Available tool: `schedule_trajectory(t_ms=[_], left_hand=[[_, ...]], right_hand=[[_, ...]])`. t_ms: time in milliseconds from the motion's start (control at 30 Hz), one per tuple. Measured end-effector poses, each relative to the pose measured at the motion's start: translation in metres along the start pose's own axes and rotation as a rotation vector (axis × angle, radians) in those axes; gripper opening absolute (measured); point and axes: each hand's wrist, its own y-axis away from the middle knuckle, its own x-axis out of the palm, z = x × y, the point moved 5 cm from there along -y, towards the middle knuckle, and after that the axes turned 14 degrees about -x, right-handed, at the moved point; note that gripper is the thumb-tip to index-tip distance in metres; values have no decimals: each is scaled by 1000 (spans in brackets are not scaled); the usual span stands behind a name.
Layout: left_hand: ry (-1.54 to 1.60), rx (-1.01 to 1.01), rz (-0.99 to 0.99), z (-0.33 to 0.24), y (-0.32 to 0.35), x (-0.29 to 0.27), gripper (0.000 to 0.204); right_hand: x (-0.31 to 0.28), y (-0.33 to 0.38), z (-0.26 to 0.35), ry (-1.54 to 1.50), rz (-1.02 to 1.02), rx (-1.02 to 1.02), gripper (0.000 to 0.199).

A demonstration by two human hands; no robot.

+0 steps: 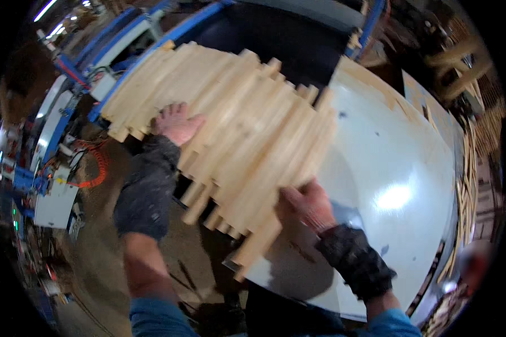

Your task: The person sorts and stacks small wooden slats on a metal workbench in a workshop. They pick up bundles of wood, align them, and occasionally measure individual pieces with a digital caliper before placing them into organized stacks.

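A wide row of pale wooden strips (247, 129) lies side by side, their ends uneven at both edges. My left hand (179, 122) rests flat on the strips toward the left, fingers spread. At the right edge of the row, my right hand (310, 206) grips the outermost strip, with its thumb over the wood and the fingertips partly hidden. One strip (257, 242) near my right hand juts out closer to me than its neighbours. Dark sleeve covers wrap both my wrists.
A shiny pale-grey tabletop (399, 163) extends right of the strips. A blue machine frame (146, 53) borders the far left, beside a dark surface (287, 42). Orange coiled hose (102, 168) hangs at the left. Thin wooden offcuts (468, 191) lie along the table's right edge.
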Motion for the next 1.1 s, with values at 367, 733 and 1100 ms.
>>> schedule_trajectory(t_ms=[367,733,1100], left_hand=[[146,353,-122,-128,200,23,96],[-16,60,-135,-146,211,41,89],[105,69,46,-154,262,75,77]], right_hand=[[24,-31,-25,-145,72,-303,57],[24,-23,-73,-487,-22,-197,30],[1,37,-77,-1149,-168,125,26]])
